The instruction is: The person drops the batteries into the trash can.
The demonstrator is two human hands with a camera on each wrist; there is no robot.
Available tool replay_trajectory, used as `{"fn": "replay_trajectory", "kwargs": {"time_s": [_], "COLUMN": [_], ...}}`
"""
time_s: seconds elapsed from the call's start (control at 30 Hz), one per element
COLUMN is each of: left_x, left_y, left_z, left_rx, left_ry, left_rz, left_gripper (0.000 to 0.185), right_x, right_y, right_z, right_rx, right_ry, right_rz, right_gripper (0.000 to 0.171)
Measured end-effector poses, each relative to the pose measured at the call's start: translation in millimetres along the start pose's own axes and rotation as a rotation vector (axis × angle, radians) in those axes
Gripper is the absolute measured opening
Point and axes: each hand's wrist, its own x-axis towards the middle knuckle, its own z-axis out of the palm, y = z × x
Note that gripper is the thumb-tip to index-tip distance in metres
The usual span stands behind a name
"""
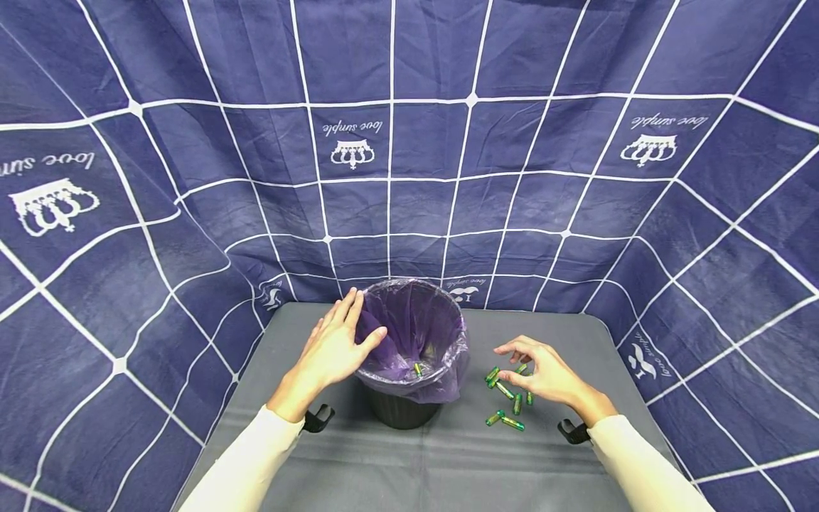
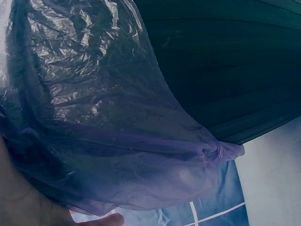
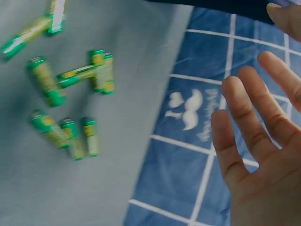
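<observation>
A dark trash can lined with a purple plastic bag stands on the grey table, and one green-and-yellow battery shows inside the bag. At the can's left rim is my left hand, its fingers straight and thumb spread over the opening. In the left wrist view the bag hangs over the can's ribbed side. My right hand hovers over several loose batteries, fingers lightly bent and holding nothing. The right wrist view shows these batteries scattered on the table beside the spread fingers.
Blue cloth with white grid lines walls in the back and both sides of the grey table. Black straps sit at both wrists. Two batteries lie nearer the front than the others.
</observation>
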Motion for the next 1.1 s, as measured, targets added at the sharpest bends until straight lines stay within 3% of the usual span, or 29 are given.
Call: {"fn": "replay_trajectory", "kwargs": {"time_s": [0.47,1.1], "left_x": [0.0,1.5], "left_y": [0.7,0.1], "left_z": [0.5,1.7], "left_rx": [-0.003,0.013], "left_ry": [0.019,0.016], "left_rz": [0.008,0.009], "left_gripper": [0.101,0.100], "right_x": [-54.4,-85.8], "right_y": [36.6,57.8], "right_z": [31.4,60.4], "right_rx": [0.119,0.203], "right_ry": [-0.097,-0.159], "right_rz": [-0.006,-0.018], "right_gripper": [0.039,0.036]}}
